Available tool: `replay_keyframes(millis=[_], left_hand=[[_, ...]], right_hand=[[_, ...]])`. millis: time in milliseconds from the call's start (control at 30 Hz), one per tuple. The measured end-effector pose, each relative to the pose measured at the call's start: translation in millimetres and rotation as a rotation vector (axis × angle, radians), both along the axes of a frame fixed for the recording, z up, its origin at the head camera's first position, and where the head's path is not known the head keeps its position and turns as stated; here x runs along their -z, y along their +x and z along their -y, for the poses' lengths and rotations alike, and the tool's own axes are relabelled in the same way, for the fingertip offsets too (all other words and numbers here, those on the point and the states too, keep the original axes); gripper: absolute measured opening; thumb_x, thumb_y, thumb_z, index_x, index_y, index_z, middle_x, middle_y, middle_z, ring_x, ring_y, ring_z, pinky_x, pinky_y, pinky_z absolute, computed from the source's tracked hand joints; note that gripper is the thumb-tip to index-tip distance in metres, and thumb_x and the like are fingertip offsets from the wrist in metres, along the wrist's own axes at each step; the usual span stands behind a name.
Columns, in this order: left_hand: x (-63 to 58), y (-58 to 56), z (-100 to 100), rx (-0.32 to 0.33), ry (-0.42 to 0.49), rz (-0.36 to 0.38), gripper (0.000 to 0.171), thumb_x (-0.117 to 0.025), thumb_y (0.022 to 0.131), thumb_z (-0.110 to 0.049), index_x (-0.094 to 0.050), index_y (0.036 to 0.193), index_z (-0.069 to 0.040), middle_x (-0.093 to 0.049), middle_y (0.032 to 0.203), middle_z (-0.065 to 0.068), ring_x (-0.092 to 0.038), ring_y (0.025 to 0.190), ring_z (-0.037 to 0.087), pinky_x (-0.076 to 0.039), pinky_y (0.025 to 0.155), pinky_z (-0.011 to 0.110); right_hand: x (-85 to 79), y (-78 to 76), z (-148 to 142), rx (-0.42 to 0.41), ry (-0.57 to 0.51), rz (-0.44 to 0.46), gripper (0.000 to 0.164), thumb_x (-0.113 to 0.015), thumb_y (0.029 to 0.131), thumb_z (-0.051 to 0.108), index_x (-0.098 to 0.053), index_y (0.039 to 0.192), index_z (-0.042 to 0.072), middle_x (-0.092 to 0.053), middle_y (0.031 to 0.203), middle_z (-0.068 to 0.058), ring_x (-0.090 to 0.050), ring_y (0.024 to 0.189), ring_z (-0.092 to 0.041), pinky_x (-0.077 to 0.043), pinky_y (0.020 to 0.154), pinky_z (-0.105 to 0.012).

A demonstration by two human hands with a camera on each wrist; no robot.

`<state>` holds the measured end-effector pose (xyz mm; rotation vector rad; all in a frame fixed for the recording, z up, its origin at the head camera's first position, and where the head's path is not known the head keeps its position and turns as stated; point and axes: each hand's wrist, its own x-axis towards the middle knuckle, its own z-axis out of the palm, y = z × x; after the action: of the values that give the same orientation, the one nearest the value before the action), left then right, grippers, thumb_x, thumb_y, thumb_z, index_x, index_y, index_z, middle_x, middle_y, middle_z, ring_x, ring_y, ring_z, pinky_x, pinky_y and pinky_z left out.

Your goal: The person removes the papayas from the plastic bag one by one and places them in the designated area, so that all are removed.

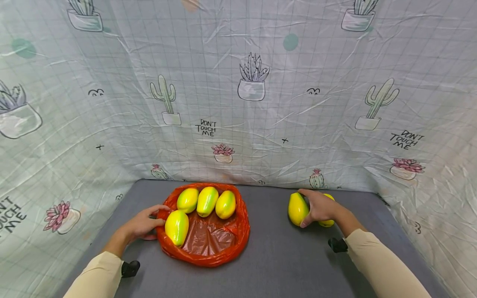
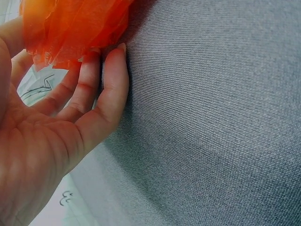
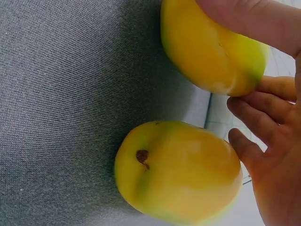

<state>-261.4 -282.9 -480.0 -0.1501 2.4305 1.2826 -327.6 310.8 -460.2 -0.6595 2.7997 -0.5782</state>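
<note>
We grip the red bag [image 1: 206,260] with our left hand [image 1: 142,224], apparently to steady it around four fruits [image 1: 207,201], while our right hand [image 1: 321,206] clasps a fifth fruit [image 1: 297,210], right of it beside a sixth fruit [image 3: 188,169].

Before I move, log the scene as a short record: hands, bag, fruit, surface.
Left hand: touches the left side of the red bag; whether it pinches is unclear
Right hand: grips a yellow-green fruit
Bag contents: four fruits, three along the far side, one at near left
Outside the bag: the gripped fruit, plus a second fruit, partly hidden by the right hand in the head view
Surface: gray table
Backdrop: cactus-print sheet
</note>
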Motion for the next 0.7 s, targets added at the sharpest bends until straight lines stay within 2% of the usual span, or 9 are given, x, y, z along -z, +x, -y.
replay_keyframes(millis=[333, 700], left_hand=[[-0.8, 1.8, -1, 0.004, 0.002, -0.013, 0.052, -0.065, 0.097, -0.019, -0.051, 0.148, -0.013, -0.043, 0.138, 0.026, -0.062, 0.1, 0.027, -0.063, 0.071, 0.041], [-0.1, 0.7, 0, 0.004, 0.003, -0.011, 0.053, -0.065, 0.098, -0.02, -0.05, 0.148, -0.012, -0.043, 0.137, 0.026, -0.062, 0.102, 0.028, -0.063, 0.073, 0.041]], right_hand=[[-7.2, 4.6, 5, -0.058, 0.049, -0.016, 0.117, -0.096, 0.068, 0.043, -0.035, 0.153, -0.01, -0.048, 0.152, -0.029, -0.052, 0.133, -0.047, -0.04, 0.112, -0.066], [-13.2, 8.2, 5, -0.049, 0.039, -0.013, 0.112, -0.095, 0.072, 0.04, -0.035, 0.154, -0.009, -0.046, 0.154, -0.029, -0.05, 0.136, -0.047, -0.039, 0.114, -0.066]])
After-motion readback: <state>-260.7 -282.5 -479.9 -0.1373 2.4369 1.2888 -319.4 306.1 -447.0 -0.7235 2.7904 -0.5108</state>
